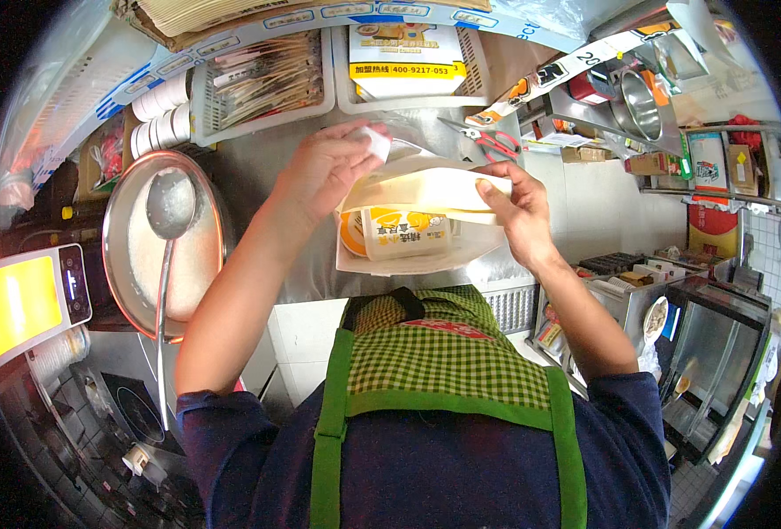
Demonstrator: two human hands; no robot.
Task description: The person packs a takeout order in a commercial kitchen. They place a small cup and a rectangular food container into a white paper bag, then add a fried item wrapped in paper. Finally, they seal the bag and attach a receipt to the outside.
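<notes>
A pale paper takeout bag (pixel 430 188) lies with its mouth spread towards me over the steel counter (pixel 311 278). Inside it shows a food box with a printed lid (pixel 409 238), and a round container with an orange edge (pixel 352 233) sits to its left. My right hand (pixel 522 211) grips the bag's right rim, thumb on the near face. At the upper left of the bag, my left hand (pixel 327 165) pinches a small white packet or paper piece (pixel 378 144) with some pink on it; what exactly it is stays unclear.
Left stands a large pot (pixel 114 225) of pale porridge-like food with a steel ladle (pixel 170 205) across it. Red-handled scissors (pixel 496 142) lie behind the bag. Two plastic baskets (pixel 329 73) (pixel 417 104) hold wooden skewers (pixel 268 79) and printed cartons (pixel 403 59). Stacked white rolls or lids (pixel 162 129) stand left.
</notes>
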